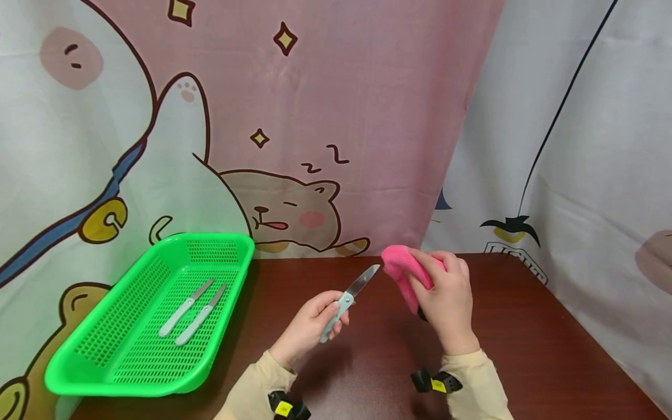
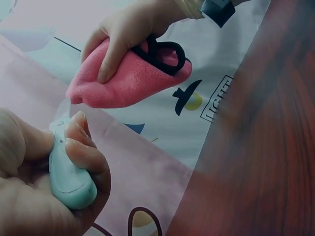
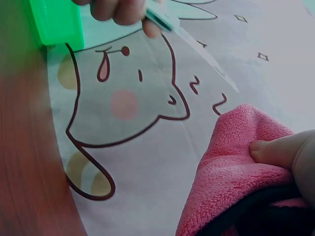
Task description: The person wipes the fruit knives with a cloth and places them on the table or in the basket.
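My left hand (image 1: pixel 314 324) grips a small knife (image 1: pixel 345 302) by its pale blue-green handle, the blade tilted up and to the right. In the left wrist view, fingers and thumb wrap round the knife's handle (image 2: pixel 71 172). My right hand (image 1: pixel 448 297) pinches a folded pink cloth (image 1: pixel 404 268) with black edging. The right wrist view shows the thumb pressing on the fuzzy pink cloth (image 3: pixel 236 157). A narrow gap separates the blade's tip (image 3: pixel 229 83) from the cloth there. Both hands are held above the table.
A green plastic basket (image 1: pixel 126 382) stands at the left of the brown table (image 1: pixel 367 373). Two knives with pale handles, one (image 1: pixel 186 308) beside the other (image 1: pixel 202 315), lie in it. A cartoon-printed curtain (image 1: pixel 367 116) hangs behind the table and along its sides.
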`<state>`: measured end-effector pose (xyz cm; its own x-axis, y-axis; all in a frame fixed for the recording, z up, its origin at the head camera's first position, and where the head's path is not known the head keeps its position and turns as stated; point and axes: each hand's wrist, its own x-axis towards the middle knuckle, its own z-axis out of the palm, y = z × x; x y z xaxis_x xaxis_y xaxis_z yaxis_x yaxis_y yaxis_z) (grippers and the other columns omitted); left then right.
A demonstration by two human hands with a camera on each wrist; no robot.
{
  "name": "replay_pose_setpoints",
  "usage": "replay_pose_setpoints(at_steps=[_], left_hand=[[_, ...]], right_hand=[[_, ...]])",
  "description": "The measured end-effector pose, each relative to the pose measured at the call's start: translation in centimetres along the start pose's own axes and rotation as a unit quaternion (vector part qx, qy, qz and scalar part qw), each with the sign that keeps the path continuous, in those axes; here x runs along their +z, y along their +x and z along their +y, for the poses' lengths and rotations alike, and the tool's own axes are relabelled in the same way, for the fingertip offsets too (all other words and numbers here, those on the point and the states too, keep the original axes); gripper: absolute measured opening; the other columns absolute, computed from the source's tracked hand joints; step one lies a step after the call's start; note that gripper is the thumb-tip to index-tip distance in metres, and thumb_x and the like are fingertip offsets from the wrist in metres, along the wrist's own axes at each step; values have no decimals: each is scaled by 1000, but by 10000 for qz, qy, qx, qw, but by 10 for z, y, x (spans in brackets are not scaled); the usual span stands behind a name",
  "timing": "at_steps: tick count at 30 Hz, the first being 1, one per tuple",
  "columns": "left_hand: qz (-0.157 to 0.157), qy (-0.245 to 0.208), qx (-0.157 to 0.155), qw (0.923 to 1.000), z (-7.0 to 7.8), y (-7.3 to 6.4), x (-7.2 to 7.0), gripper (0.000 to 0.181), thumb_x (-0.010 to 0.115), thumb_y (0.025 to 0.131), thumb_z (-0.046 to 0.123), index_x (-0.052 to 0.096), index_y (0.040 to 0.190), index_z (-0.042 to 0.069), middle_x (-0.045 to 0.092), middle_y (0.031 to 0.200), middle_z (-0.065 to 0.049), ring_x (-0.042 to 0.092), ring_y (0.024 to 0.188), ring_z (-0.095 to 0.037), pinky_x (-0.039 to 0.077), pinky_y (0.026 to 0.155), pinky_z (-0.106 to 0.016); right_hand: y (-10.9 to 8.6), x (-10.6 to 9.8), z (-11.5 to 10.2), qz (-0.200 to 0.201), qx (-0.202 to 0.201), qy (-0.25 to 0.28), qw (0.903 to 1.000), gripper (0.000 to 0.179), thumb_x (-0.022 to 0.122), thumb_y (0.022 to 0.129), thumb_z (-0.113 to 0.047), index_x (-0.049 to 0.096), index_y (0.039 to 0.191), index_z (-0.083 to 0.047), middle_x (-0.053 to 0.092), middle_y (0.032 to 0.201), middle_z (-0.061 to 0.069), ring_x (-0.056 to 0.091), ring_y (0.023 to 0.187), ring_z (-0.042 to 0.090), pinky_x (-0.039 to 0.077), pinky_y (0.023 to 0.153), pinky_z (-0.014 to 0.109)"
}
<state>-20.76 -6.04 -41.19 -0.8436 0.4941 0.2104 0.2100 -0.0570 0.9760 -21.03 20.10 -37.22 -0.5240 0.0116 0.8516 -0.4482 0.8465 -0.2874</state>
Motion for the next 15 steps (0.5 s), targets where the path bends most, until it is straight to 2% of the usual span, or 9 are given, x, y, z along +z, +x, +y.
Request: replay_pose_setpoints(at_steps=[3,9,15], left_hand=[[2,30,31,10000,0,0,0,21,50,104,11,59,119,-1,58,88,-20,51,64,-14,45,56,-23],[22,-87,27,10000,0,0,-2,22,49,105,11,59,119,-1,57,90,-26,51,65,-14,46,57,-23],[148,-155,20,9998,3,0,-6,23,48,105,12,59,120,-1,59,87,-12,52,66,-14,47,58,-23]], right_hand=[[2,-4,4,69,91,-19,9999,49,90,68,-8,74,114,-10,59,103,18,50,96,38,44,64,45],[4,-10,9,147,191,-25,9997,48,89,70,-8,72,115,-9,58,104,19,50,97,38,41,67,45],[5,-16,12,330,168,26,9993,47,87,70,-5,73,115,-9,58,103,20,50,96,39,37,70,46]])
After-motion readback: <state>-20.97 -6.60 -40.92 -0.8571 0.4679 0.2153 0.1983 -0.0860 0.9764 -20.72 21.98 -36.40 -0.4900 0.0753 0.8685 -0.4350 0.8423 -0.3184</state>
